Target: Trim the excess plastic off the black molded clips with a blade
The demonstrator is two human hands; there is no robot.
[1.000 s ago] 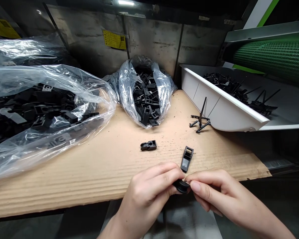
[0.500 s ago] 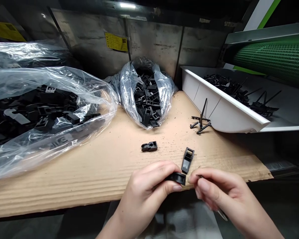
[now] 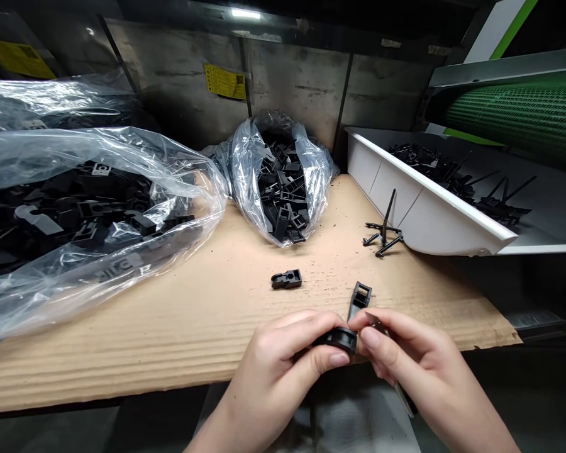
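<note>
Your cardboard sheet (image 3: 193, 308) carries the large clear bag (image 3: 179, 170) of black parts, left. The white tray (image 3: 434, 204) borders the right rear; the smaller bag (image 3: 248, 163) sits rear center. Your left hand (image 3: 280, 358) pinches the black part (image 3: 342, 340) above the front edge; your right hand (image 3: 415, 358) closes on a thin tool (image 3: 375, 322) beside it. The branched piece (image 3: 383, 233) stands near the tray. Your fingers partly cover the black clip (image 3: 360, 297); the small black piece (image 3: 287, 279) lies left.
</note>
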